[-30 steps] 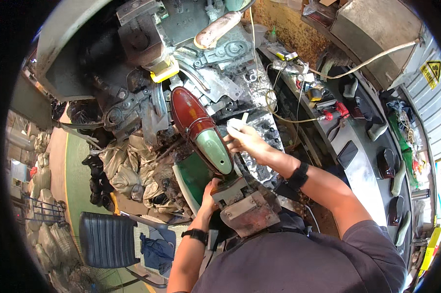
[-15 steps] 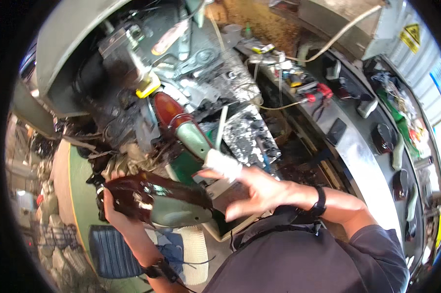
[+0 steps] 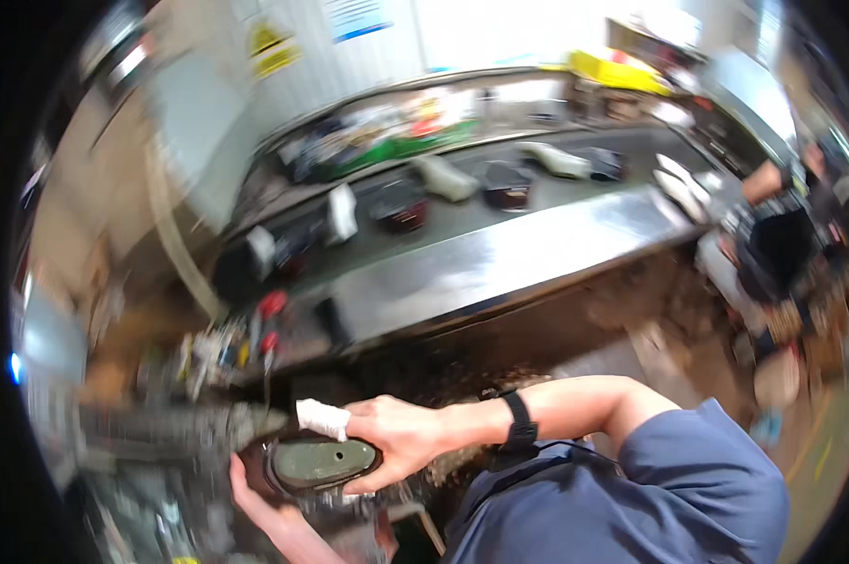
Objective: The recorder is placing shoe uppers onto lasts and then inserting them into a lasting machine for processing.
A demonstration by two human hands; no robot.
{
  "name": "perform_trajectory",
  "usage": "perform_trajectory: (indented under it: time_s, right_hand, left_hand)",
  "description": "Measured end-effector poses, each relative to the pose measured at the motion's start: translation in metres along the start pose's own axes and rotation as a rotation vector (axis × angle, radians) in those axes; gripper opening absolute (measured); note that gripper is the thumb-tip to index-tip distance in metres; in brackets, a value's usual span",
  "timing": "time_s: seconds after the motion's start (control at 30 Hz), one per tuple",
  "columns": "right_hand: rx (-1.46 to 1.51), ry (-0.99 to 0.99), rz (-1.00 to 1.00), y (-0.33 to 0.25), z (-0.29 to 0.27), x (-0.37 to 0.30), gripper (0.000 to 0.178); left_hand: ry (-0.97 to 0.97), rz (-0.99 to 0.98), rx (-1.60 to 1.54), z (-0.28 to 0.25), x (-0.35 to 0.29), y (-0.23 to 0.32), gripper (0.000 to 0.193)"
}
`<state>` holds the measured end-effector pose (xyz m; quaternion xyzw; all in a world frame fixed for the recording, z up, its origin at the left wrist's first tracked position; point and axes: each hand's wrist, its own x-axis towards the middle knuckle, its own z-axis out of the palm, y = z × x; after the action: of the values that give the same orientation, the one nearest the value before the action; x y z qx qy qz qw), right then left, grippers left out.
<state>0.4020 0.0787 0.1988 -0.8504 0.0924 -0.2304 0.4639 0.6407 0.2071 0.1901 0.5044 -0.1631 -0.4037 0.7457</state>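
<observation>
A dark brown shoe upper (image 3: 267, 473) is stretched over a green shoe last (image 3: 316, 462), whose flat top with a small hole faces up. My left hand (image 3: 258, 496) is closed round the toe end, at the left. From the right, my right hand (image 3: 392, 434) grips the heel end, its thumb and fingers on either side. White wrapping (image 3: 322, 418) covers one finger of that hand. The shoe's underside is hidden, and motion blurs its edges.
Beyond my hands runs a metal ledge (image 3: 481, 268), with a dark belt (image 3: 359, 258) behind it carrying several shoes and pale lasts. A dark flat phone-like object (image 3: 331, 321) and red-handled tools (image 3: 272, 305) lie at the ledge's left end. Another person (image 3: 772, 240) is at the right.
My view has swung right, from the cluttered bench to the belt. My right hand, earlier spread beside the shoe, now grips its heel end. The left hand keeps its hold on the toe.
</observation>
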Motion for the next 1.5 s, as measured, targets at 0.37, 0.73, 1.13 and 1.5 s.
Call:
perform_trajectory:
  time_s: [0.37,0.73,1.13,1.5]
  right_hand:
    - [0.718,1.521,0.840,0.212,-0.204,-0.311,0.037]
    - [-0.982,1.758,1.501,0.355,-0.475,-0.594,0.060]
    - [-1.022,0.570,1.574,0.488,-0.650,-0.543,0.026]
    - [-0.717,1.038,1.145,0.524,-0.727,-0.470,0.081]
  left_hand:
    - [-0.368,-0.465,0.422,0.208,0.088,-0.269,0.034]
    - [-0.385,-0.686,0.694,0.305,0.145,-0.366,0.045]
    - [-0.939,0.061,1.647,0.320,0.200,-0.443,0.068]
    - [-0.947,-0.097,1.889,0.360,0.212,-0.436,0.068]
